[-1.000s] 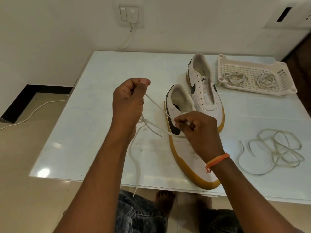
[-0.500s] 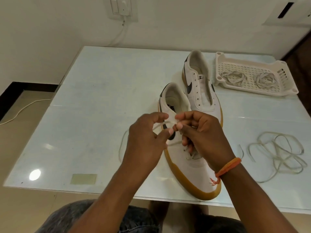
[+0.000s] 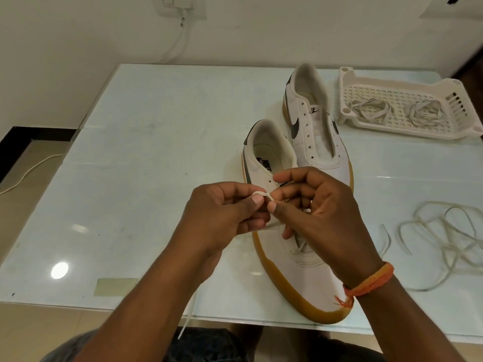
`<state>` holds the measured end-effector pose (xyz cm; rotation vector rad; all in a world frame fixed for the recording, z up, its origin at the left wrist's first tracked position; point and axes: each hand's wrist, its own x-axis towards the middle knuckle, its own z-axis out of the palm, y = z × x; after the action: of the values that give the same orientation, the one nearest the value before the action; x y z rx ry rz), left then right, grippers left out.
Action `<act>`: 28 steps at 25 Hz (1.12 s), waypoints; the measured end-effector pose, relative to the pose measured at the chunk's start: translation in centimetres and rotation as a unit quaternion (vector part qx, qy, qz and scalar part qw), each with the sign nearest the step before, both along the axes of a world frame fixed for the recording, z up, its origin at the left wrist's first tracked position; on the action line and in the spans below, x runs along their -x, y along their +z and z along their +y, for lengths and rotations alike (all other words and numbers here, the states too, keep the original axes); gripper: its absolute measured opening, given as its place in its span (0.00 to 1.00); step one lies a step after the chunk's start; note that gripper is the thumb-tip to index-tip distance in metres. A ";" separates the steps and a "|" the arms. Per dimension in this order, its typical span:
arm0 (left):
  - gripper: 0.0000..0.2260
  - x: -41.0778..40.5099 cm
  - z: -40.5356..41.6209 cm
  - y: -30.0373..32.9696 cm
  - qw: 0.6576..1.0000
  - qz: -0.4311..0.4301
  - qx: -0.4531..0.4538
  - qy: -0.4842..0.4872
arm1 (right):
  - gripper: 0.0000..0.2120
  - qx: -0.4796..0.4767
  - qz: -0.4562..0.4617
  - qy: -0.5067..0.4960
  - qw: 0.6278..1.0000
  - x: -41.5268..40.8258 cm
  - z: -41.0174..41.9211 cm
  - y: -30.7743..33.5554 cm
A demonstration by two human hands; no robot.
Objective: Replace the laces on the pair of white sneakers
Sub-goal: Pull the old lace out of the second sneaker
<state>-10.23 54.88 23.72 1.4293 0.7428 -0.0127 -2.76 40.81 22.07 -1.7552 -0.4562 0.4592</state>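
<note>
Left hand (image 3: 224, 212) and right hand (image 3: 313, 205) pinching one lace (image 3: 261, 193) between opposed fingertips, directly over near sneaker (image 3: 295, 267), presumably to free it; bundled laces (image 3: 371, 109) beyond right hand.

Left hand (image 3: 224, 212) and right hand (image 3: 316, 205), fingertips pinched together.

A white cable (image 3: 174, 45) hangs from a wall socket (image 3: 180, 6) at 11 o'clock. A tape patch (image 3: 116, 286) sits on the bench (image 3: 156, 152) at 7 o'clock.
</note>
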 end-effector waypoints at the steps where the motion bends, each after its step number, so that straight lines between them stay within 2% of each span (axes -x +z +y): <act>1: 0.08 0.0 0.0 0.0 1.000 0.002 0.010 0.000 | 0.13 0.000 -0.008 -0.002 1.000 0.1 0.0 -0.1; 7: 0.07 -0.2 0.3 0.3 1.000 0.009 0.009 0.003 | 0.10 -0.013 -0.023 -0.031 0.999 0.3 0.5 -0.6; 12: 0.05 -0.1 0.4 0.2 0.996 0.054 -0.068 -0.019 | 0.10 -0.008 -0.039 -0.016 0.999 0.3 0.4 -0.6; 15: 0.03 0.2 0.7 0.2 0.960 0.114 -0.222 -0.129 | 0.10 0.077 -0.143 0.039 0.986 0.7 0.2 -1.0; 17: 0.06 0.3 0.6 0.4 0.934 0.149 -0.261 -0.191 | 0.11 0.138 -0.231 0.029 0.963 1.2 0.1 -1.5; 19: 0.10 0.1 0.4 0.6 0.923 0.157 -0.288 -0.203 | 0.11 0.141 -0.258 -0.011 0.956 1.5 0.0 -2.0; 22: 0.16 -0.4 0.5 1.0 0.923 0.119 -0.337 -0.143 | 0.13 0.102 -0.188 -0.075 0.974 2.1 0.2 -1.7; 25: 0.08 -0.4 0.6 1.2 0.940 0.056 -0.334 -0.049 | 0.13 0.057 -0.076 -0.133 0.987 2.6 0.6 -1.5; 28: 0.02 0.0 -0.1 1.0 0.952 0.024 -0.303 -0.032 | 0.13 0.036 -0.045 -0.152 0.987 2.8 1.0 -1.2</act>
<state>-10.26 54.73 24.69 2.0439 0.7737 0.1424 -5.55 41.81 20.84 -1.8833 -0.2298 0.1819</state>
